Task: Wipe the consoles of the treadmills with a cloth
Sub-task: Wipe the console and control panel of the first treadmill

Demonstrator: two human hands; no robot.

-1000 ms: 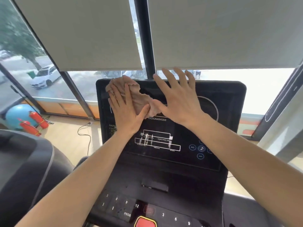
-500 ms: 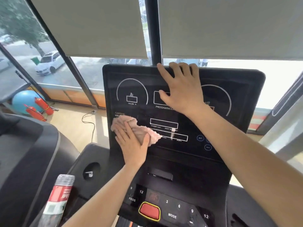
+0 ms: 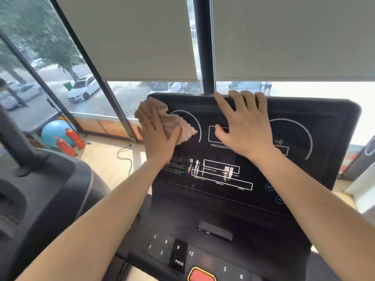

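Head view, console (image 3: 316,126) reading "PROG", "12", left hand (image 3: 157,136) pressing cloth (image 3: 182,128)

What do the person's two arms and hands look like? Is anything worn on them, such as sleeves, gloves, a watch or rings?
Both forearms are bare as far as the picture shows; no sleeve edge is in view. The left hand and the right hand wear no gloves. No watch, bracelet or ring shows on either wrist or on the visible fingers. The fingernails look short and unpainted.
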